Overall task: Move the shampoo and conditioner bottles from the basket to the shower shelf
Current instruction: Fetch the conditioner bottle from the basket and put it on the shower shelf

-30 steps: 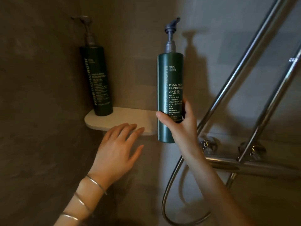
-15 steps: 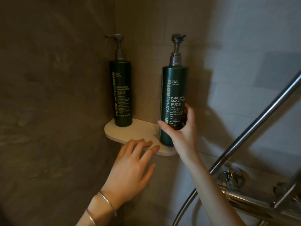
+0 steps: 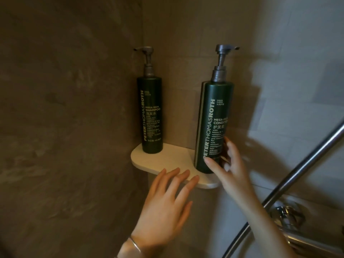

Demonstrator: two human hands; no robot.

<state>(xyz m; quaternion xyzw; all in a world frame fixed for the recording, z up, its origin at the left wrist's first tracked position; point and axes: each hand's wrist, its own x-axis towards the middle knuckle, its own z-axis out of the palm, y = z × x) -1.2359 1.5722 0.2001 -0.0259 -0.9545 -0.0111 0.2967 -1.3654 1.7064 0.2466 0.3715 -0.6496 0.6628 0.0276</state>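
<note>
Two dark green pump bottles are on the pale corner shelf [image 3: 173, 159]. The shampoo bottle [image 3: 151, 116] stands upright at the shelf's back left, against the corner. At the right end is the conditioner bottle [image 3: 214, 118], upright with its base on the shelf. My right hand [image 3: 229, 170] holds its lower part, thumb on the front and fingers curled round the right side. My left hand [image 3: 167, 205] is spread open below the shelf, fingertips at its front edge, holding nothing.
Brown tiled walls meet in the corner behind the shelf. A slanted chrome shower rail [image 3: 301, 168] and the mixer valve [image 3: 286, 216] with its hose are at the lower right, close to my right forearm. The basket is out of view.
The conditioner bottle moved left from in front of the shelf's edge onto its right end. My left hand stayed at the front edge. The view shifted nearer to the shelf.
</note>
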